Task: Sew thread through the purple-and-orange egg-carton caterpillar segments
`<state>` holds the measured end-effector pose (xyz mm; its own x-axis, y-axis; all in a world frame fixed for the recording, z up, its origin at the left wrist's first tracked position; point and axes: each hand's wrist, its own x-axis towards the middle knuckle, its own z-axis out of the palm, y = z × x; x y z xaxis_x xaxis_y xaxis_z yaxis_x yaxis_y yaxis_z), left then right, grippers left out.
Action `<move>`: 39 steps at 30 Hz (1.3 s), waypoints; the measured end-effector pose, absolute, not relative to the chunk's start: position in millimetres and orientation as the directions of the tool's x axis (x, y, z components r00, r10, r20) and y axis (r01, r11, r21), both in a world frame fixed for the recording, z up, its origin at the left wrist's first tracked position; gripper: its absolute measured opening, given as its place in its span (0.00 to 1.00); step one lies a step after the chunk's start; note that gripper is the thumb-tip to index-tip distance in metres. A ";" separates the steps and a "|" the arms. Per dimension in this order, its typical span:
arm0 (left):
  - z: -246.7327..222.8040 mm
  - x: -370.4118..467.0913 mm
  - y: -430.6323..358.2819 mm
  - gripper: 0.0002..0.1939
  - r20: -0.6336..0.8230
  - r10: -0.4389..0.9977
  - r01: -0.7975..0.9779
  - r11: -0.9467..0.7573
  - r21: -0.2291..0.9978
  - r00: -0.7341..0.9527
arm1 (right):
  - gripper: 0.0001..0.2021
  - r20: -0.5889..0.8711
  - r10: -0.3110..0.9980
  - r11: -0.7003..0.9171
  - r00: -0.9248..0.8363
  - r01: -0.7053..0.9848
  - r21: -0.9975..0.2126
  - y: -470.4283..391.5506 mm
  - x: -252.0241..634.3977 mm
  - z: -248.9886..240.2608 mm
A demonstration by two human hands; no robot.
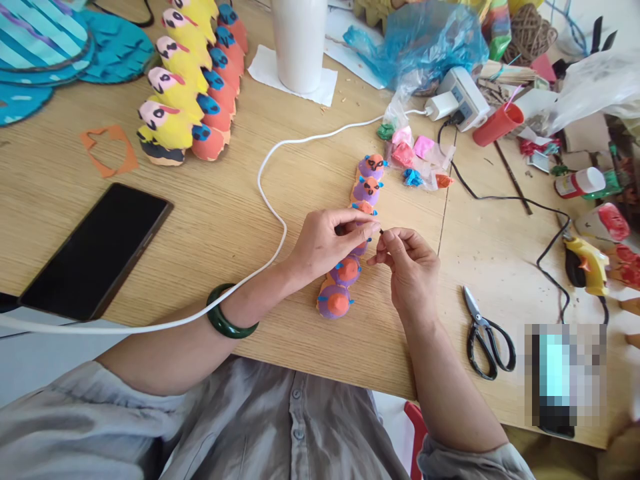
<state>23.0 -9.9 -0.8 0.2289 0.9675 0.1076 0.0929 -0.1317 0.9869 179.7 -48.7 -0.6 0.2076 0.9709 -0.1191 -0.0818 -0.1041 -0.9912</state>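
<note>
Now | right hand (pixel 410 270): grip pinching dark bit (pixel 381 231) | left hand (pixel 327 240): grip unclear

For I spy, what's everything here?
Purple-orange figure row: one, centre
Yellow figure row: one, upper left
Red figure row: one, beside yellow
Craft: one, turquoise, top left
Phone: one, black, left
Cutout: one, orange, above phone
Cylinder: one, white, top
Bag: one, blue, upper right
Power strip: one, white, below bag
White cable: one, centre
Black cable: one, right
Clay lumps: several, mixed, centre-right
Scissors: one, black, right
Table: one, brown, underneath
Clutter: uncountable, mixed, right
Tiny piece: one, black, right fingertips
Shirt: one, grey, bottom
Bracelet: one, green, left wrist
Left hand, right hand: one each, centre
</note>
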 end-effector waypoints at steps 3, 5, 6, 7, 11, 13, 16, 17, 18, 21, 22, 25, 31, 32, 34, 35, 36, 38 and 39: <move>-2.4 22.9 -9.3 0.10 0.128 0.961 0.093 -0.154 0.984 0.245 | 0.13 -0.125 0.975 -0.108 0.182 -0.098 -0.989 -48.8 178.8 0.6; -2.5 22.8 -8.8 0.09 0.131 0.963 0.087 -0.156 0.984 0.237 | 0.13 -0.133 0.973 -0.113 0.188 -0.113 -0.987 -48.8 178.0 1.7; -2.2 22.7 -8.5 0.09 0.129 0.964 0.081 -0.151 0.985 0.232 | 0.13 -0.136 0.971 -0.114 0.199 -0.116 -0.987 -48.8 177.7 2.3; -1.7 22.7 -8.3 0.09 0.126 0.966 0.075 -0.147 0.986 0.228 | 0.13 -0.138 0.968 -0.116 0.209 -0.117 -0.986 -48.8 177.5 2.7; -0.8 22.8 -8.2 0.09 0.140 0.964 0.076 -0.161 0.984 0.226 | 0.13 -0.151 0.968 -0.128 0.202 -0.126 -0.984 -48.8 177.4 2.3; -1.6 22.9 -9.0 0.08 0.180 0.956 0.091 -0.205 0.974 0.230 | 0.14 -0.157 0.971 -0.134 0.181 -0.136 -0.982 -48.7 177.9 0.9; -3.3 22.9 -10.7 0.08 0.260 0.936 0.128 -0.296 0.947 0.238 | 0.14 -0.147 0.974 -0.124 0.171 -0.140 -0.982 -48.1 178.7 -1.3; -3.7 22.8 -11.2 0.07 0.278 0.930 0.142 -0.318 0.937 0.242 | 0.14 -0.141 0.974 -0.117 0.176 -0.138 -0.983 -47.9 179.0 -1.8; -3.9 22.8 -11.6 0.07 0.286 0.927 0.155 -0.328 0.932 0.244 | 0.14 -0.137 0.973 -0.113 0.183 -0.135 -0.984 -47.6 179.3 -2.2; -4.0 22.8 -12.0 0.09 0.269 0.932 0.169 -0.313 0.935 0.242 | 0.14 -0.135 0.970 -0.112 0.202 -0.120 -0.986 -46.9 180.1 -2.7; -4.0 22.8 -12.0 0.10 0.260 0.935 0.166 -0.304 0.938 0.242 | 0.14 -0.136 0.969 -0.114 0.204 -0.114 -0.987 -46.7 180.3 -2.8; -3.7 22.4 -12.0 0.12 0.243 0.937 0.153 -0.286 0.946 0.251 | 0.14 -0.133 0.970 -0.116 0.205 -0.093 -0.989 -46.3 180.7 -3.2; -4.1 21.5 -11.4 0.12 0.194 0.936 0.150 -0.246 0.958 0.294 | 0.14 -0.145 0.973 -0.124 0.178 -0.121 -0.985 -46.9 180.0 -4.2; -4.1 21.7 -11.1 0.11 0.191 0.939 0.135 -0.236 0.962 0.285 | 0.14 -0.152 0.975 -0.132 0.163 -0.127 -0.983 -47.1 179.8 -4.3; -3.7 22.5 -10.6 0.10 0.174 0.950 0.102 -0.206 0.973 0.258 | 0.14 -0.158 0.978 -0.141 0.136 -0.127 -0.982 -47.6 179.8 -4.2; -3.2 22.9 -10.3 0.09 0.159 0.956 0.088 -0.186 0.979 0.248 | 0.14 -0.156 0.979 -0.139 0.131 -0.125 -0.982 -47.9 179.9 -4.1; -2.4 23.3 -10.2 0.09 0.141 0.961 0.074 -0.163 0.984 0.239 | 0.14 -0.150 0.979 -0.134 0.135 -0.123 -0.983 -48.2 179.9 -3.8; -0.3 23.6 -10.1 0.09 0.092 0.969 0.044 -0.105 0.994 0.230 | 0.13 -0.126 0.979 -0.108 0.161 -0.119 -0.987 -49.1 179.5 -3.0; 1.0 23.7 -10.2 0.09 0.063 0.971 0.027 -0.071 0.997 0.229 | 0.11 -0.109 0.978 -0.090 0.176 -0.113 -0.990 -49.8 178.9 -2.6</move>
<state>23.7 -10.2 1.0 0.2291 0.9713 0.0634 0.0266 -0.0713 0.9971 178.9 -49.8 -2.6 0.1756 0.9784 -0.1089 -0.1132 -0.0898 -0.9895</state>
